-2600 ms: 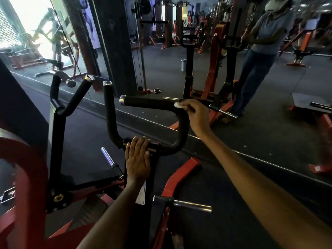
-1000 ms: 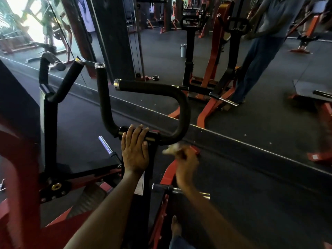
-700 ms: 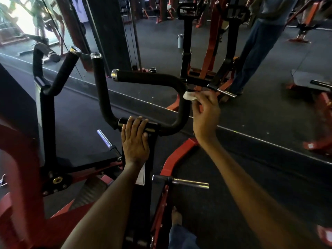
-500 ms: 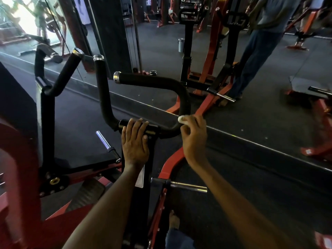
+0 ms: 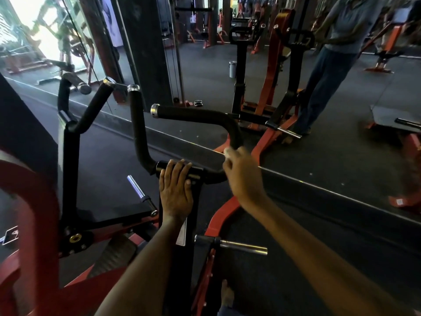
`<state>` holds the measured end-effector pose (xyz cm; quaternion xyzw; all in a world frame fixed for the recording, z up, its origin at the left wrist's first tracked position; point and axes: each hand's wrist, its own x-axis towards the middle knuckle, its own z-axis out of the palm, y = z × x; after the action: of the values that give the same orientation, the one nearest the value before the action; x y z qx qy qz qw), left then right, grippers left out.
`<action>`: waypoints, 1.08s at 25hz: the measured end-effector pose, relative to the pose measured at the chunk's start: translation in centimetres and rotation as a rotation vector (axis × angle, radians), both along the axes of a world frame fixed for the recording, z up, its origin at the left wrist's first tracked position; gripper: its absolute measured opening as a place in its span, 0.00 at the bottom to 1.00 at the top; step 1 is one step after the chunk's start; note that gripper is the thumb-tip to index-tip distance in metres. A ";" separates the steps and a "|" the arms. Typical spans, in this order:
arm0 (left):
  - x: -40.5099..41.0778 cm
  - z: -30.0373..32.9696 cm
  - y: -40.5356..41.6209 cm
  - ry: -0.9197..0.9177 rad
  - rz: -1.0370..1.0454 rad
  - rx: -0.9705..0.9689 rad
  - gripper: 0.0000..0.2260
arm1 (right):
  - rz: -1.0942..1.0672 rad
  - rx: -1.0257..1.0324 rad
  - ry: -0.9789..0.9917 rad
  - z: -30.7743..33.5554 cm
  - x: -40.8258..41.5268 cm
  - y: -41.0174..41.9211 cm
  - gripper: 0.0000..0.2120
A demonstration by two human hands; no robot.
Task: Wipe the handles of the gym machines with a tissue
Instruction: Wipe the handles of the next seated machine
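The right hand (image 5: 243,176) pinches a small white tissue (image 5: 227,153) against the lower bend of the black padded handle (image 5: 196,117), whose grip runs up and then leftward from there, while the left hand (image 5: 176,190) rests spread on the handle's base.

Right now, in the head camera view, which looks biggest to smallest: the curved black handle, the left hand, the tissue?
1. curved black handle
2. left hand, flat on the handle's base
3. tissue, a small wad pinched in the right hand

All sit similarly near, so the order holds.
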<state>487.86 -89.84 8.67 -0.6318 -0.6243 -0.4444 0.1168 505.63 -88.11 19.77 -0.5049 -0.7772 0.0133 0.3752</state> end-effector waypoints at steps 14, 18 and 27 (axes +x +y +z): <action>0.0 0.3 0.0 0.006 -0.007 0.003 0.19 | -0.009 -0.899 1.233 -8.7 0.9 -0.7 0.07; -0.1 0.2 0.0 -0.002 -0.016 0.001 0.18 | 0.243 -1.201 1.421 -6.4 -3.5 -0.2 0.15; -0.2 0.0 0.1 0.005 -0.014 0.008 0.19 | 0.111 -0.829 1.286 1.9 3.3 5.1 0.07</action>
<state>487.71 -89.76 8.69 -0.6368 -0.6177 -0.4462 0.1178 508.95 -83.04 21.66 -0.4575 -0.3616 0.6137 0.5323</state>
